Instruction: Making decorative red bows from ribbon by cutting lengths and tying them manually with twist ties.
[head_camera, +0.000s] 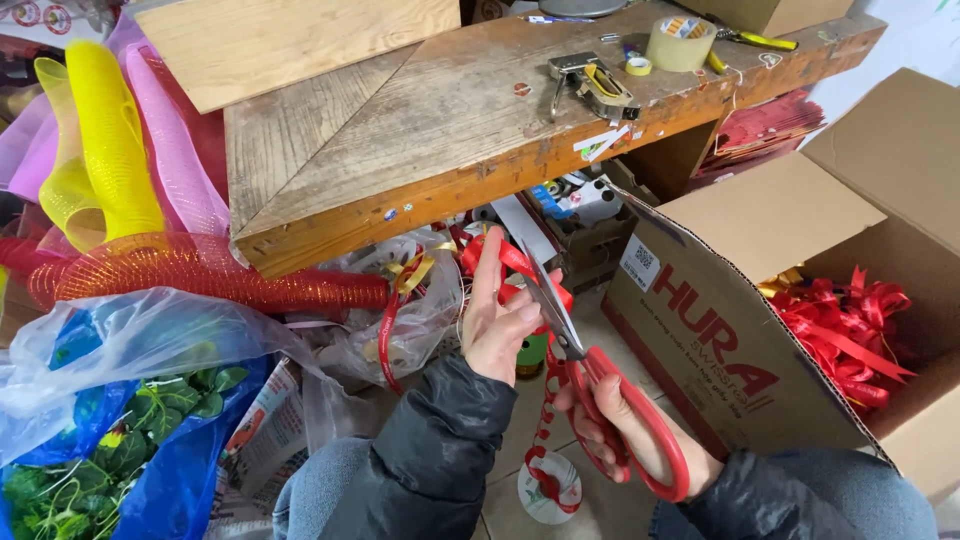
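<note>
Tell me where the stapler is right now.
In the head view, the stapler lies on the wooden workbench, upper centre-right, just left of the roll of clear tape and above the red-handled scissors.

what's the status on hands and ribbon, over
Left hand holds red ribbon taut. Right hand grips red scissors, blades at ribbon. Nothing in the way.

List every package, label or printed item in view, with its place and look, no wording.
Cardboard box: right, open, brown, red print, small white label on its side.
Newspaper: lower left, crumpled, under plastic bags.
Ribbon spool: floor, bottom centre, round white printed face.
Tape roll: bench top, clear-yellowish.
</note>
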